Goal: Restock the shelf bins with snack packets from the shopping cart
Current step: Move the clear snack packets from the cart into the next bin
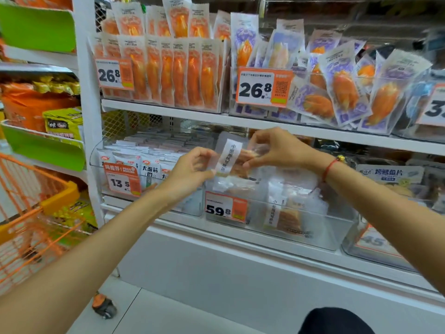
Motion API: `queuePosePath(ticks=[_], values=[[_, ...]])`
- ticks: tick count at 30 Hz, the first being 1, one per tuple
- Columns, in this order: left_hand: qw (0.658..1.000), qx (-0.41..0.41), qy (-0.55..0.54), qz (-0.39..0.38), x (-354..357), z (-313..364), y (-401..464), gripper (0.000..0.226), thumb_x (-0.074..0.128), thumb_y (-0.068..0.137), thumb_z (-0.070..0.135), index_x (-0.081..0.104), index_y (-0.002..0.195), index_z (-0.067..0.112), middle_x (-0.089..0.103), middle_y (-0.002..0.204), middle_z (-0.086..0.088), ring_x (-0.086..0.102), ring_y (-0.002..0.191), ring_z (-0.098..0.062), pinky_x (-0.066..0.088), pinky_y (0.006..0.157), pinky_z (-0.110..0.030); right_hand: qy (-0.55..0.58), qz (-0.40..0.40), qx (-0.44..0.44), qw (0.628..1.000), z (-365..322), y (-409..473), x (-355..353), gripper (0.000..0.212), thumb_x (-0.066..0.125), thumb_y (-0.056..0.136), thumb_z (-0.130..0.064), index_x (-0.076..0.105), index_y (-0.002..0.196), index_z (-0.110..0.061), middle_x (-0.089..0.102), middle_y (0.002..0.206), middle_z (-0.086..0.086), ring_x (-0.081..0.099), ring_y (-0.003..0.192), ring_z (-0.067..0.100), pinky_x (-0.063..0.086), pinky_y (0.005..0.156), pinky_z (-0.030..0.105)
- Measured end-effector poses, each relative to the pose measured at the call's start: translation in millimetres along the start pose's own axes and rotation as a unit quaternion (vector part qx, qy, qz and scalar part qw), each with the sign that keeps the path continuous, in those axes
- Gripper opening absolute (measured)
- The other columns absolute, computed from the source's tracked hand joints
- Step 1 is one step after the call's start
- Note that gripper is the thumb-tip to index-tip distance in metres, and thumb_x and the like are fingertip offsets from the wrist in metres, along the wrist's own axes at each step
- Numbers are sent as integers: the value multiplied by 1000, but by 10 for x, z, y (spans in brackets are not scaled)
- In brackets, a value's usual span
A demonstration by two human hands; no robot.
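**Risk: packet slipping short of bin**

Clear snack packet (pixel 234 157) pinched between left hand (pixel 192 169) and right hand (pixel 274 150), above clear bin (pixel 337 227) tagged 59.8. Slick film, fingertip hold only; could slide, landing crooked or outside. Orange cart (pixel 31 213) near left.

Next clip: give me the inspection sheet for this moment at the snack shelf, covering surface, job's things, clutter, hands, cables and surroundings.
Surface: white shelf, two tiers of clear bins in view.
Job's things: clear snack packet with a white label, held above the bin tagged 59.8; similar packets already lie inside. Orange shopping cart at lower left, yellow packs in it.
Clutter: purple packets in the upper bin lean at mixed angles.
Hands: left hand pinches the packet's left edge; right hand pinches its right side.
Cables: nothing seen.
Surroundings: orange packets stand in rows above; green shelf dividers at left; a cart wheel on the floor.
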State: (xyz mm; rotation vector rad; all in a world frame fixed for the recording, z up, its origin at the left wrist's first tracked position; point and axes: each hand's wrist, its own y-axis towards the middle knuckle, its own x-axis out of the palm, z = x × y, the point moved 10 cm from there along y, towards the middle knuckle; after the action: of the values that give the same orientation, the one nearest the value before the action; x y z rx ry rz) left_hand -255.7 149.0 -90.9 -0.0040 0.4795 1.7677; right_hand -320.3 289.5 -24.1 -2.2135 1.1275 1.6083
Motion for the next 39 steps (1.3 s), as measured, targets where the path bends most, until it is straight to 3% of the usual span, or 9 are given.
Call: queuePosePath(ticks=[6,10,13,20,26,30,34,37,39], values=[[958,72,254,-111,594,-12,196,41,65,87,15,51,124,25,56,119,9,48,113,-10,41,100,-31,-23,80,24,996,572,-496,-520,23,80,74,-22,65,90,-14,70,95,6,66,90,23,52,84,43],[921,88,337,-173,1193,-15,346,47,69,84,36,55,128,25,61,120,10,53,110,-10,43,97,-31,-10,72,49,996,904,-863,-573,19,72,83,-13,68,101,-14,70,102,0,65,96,13,50,92,31],[895,67,399,-189,1484,-135,481,36,69,81,48,68,111,29,69,108,10,61,101,-12,47,83,-28,-18,107,54,993,1069,-1053,-678,24,71,84,-13,69,108,-15,71,102,-4,67,95,11,52,86,28],[863,68,471,-173,1664,-127,710,25,74,74,49,77,87,28,73,90,10,65,87,-14,42,66,-26,333,184,70,922,1338,-1246,-438,26,66,83,-5,64,105,-20,75,97,-2,71,90,9,53,74,16],[885,18,333,-326,1657,-252,744,17,74,81,22,76,97,16,75,95,-3,70,91,-14,54,91,-32,332,153,51,930,1408,-1161,-19,23,64,86,-1,61,103,-17,72,101,6,70,90,10,52,79,18],[900,30,280,-334,1673,-235,760,19,72,82,11,74,100,6,74,80,8,65,67,3,49,63,-8,204,113,4,972,1321,-1096,-76,22,66,87,-6,62,106,-16,71,104,-3,69,97,9,53,87,26],[902,9,288,-320,1639,-311,826,18,65,85,-2,74,99,2,69,65,5,52,50,-4,41,51,-11,87,-46,20,995,1303,-931,-80,24,70,86,-15,65,108,-21,72,106,-1,69,98,12,54,91,38],[910,8,264,-320,1627,-280,798,17,72,82,11,75,99,8,70,62,16,65,62,0,52,68,-10,-3,-139,51,989,1394,-852,-43,25,69,86,-18,63,107,-29,73,103,5,71,91,17,55,86,41],[920,20,245,-306,1578,-215,781,19,74,81,17,75,97,9,74,76,7,68,71,0,53,74,-11,24,-110,38,993,1346,-799,-119,24,68,86,-15,66,108,-23,73,101,9,70,91,23,56,86,35]])
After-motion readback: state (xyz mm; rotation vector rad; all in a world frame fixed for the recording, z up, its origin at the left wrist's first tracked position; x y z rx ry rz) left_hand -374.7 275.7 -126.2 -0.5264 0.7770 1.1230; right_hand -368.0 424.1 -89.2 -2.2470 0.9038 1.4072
